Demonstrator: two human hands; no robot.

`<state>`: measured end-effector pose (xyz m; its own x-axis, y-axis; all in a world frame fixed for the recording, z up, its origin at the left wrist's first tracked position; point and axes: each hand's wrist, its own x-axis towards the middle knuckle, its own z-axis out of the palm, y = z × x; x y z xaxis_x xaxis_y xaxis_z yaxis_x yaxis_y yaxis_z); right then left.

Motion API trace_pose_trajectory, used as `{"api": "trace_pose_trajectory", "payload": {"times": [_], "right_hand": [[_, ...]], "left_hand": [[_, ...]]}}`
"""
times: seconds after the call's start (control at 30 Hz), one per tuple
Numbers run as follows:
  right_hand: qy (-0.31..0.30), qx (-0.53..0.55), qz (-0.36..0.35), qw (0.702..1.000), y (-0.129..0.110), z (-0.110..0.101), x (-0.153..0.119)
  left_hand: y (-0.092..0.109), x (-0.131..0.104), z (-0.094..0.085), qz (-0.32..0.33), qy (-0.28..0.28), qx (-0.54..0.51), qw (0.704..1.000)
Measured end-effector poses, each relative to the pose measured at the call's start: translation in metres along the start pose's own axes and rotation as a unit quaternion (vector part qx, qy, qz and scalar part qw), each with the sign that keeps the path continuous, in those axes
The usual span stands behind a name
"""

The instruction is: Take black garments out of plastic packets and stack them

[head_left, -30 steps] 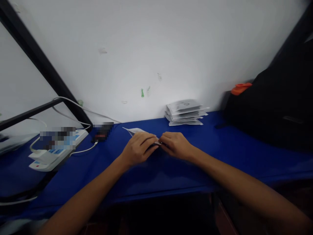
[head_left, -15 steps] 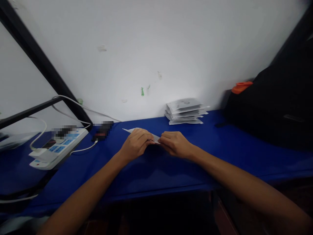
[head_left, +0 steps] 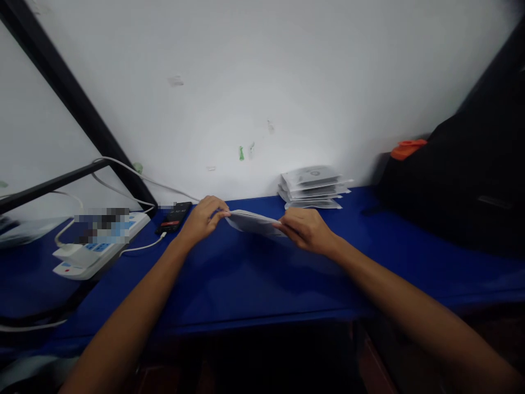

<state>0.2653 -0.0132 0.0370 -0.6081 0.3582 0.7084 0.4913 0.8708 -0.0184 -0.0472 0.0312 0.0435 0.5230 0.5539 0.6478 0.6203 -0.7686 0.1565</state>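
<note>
A thin, pale grey packet (head_left: 255, 223) is held tilted above the blue table (head_left: 262, 284), between my two hands. My left hand (head_left: 207, 216) pinches its left corner between thumb and fingers. At the opposite end, my right hand (head_left: 305, 229) grips the packet's right edge, fingers curled. Behind my right hand, against the wall, lies a stack of similar flat translucent packets (head_left: 314, 186).
On the left lie a black phone (head_left: 174, 218) with a white cable and a white power strip (head_left: 100, 249) with blue sockets. A large black bag (head_left: 463, 186) with an orange item (head_left: 408, 149) fills the right side.
My hands have moved apart, the left one going left and slightly up, the right one slightly right. More of the packet's face now shows between them.
</note>
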Motion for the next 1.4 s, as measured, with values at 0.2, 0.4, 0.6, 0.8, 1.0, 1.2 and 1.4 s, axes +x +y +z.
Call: {"api": "trace_pose_trajectory", "payload": {"times": [0.2,0.4,0.6,0.8,1.0,1.2,1.4], "right_hand": [[-0.013,-0.011,0.035,0.999,0.010,-0.003,-0.002],[-0.079,-0.034,0.074,0.993,0.027,0.008,-0.008],[-0.228,-0.062,0.164,0.958,0.035,0.009,-0.009],[-0.297,-0.118,0.172,0.932,0.034,0.004,-0.008],[-0.096,-0.063,0.087,0.990,0.015,-0.005,-0.001],[-0.160,-0.039,-0.007,0.986,-0.019,0.019,0.003],[-0.252,-0.155,0.110,0.949,-0.018,0.039,-0.001]], "left_hand": [[-0.022,-0.006,-0.006,-0.119,-0.017,-0.037,0.992],[0.001,-0.003,-0.004,-0.186,-0.040,-0.145,0.971],[0.021,-0.001,0.007,-0.159,-0.061,-0.023,0.985],[0.041,-0.006,0.018,-0.116,-0.047,0.058,0.990],[0.060,-0.007,0.022,-0.107,-0.020,0.080,0.991],[0.069,-0.009,0.027,-0.051,-0.016,0.067,0.996],[0.072,-0.010,0.032,-0.026,-0.036,0.059,0.997]]}}
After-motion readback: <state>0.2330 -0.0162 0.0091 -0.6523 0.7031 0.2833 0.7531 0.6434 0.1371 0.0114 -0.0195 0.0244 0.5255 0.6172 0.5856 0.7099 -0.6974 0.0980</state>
